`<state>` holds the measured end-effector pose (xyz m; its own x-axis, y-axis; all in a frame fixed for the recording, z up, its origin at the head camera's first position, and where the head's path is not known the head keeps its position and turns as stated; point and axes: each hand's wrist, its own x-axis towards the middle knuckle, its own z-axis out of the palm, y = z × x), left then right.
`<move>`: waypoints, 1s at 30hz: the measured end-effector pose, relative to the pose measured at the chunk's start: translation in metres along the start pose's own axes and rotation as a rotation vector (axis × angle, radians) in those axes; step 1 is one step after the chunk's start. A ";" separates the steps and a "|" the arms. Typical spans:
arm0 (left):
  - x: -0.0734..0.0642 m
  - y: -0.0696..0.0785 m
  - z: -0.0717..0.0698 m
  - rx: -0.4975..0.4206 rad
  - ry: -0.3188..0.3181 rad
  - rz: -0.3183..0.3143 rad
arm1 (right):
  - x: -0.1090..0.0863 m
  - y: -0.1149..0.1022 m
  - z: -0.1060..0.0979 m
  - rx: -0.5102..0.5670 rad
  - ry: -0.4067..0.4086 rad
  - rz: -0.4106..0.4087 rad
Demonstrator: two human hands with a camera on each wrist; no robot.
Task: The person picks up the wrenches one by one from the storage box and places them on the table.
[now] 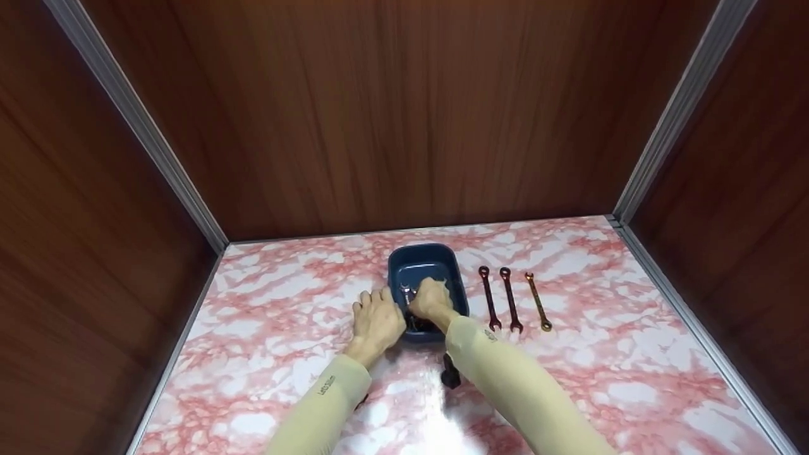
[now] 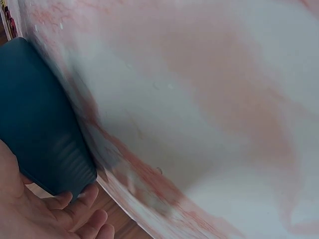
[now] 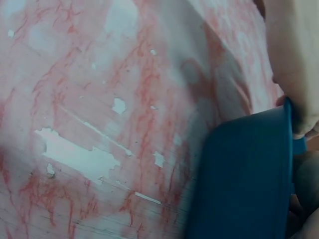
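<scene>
A deep blue plastic bin stands on the table, with metal wrenches partly visible in its near half. My left hand is at the bin's left side and holds its rim, the thumb by the edge. In the left wrist view, the left fingers touch the bin wall near its corner. My right hand reaches down inside the bin among the wrenches. Its fingertips are hidden, so whether it grips a wrench cannot be seen. The right wrist view mostly shows the bin's outer wall.
Right of the bin lie two dark red wrenches and a gold wrench, roughly parallel. A small black object is below the bin, beside the right sleeve. Brown wooden panels enclose the marbled table.
</scene>
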<state>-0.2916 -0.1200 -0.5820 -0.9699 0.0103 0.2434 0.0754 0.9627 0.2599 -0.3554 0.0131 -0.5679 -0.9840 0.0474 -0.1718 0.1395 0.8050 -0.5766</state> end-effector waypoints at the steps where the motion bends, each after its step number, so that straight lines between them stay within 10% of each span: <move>1: 0.000 0.000 0.000 -0.001 -0.001 0.000 | 0.000 0.000 0.001 -0.008 0.001 -0.003; 30: 0.001 0.001 -0.001 0.027 -0.007 -0.006 | -0.001 -0.001 -0.008 -0.158 0.012 -0.002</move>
<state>-0.2921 -0.1188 -0.5807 -0.9719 0.0065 0.2354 0.0636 0.9697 0.2357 -0.3554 0.0173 -0.5611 -0.9857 0.0520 -0.1603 0.1190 0.8880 -0.4442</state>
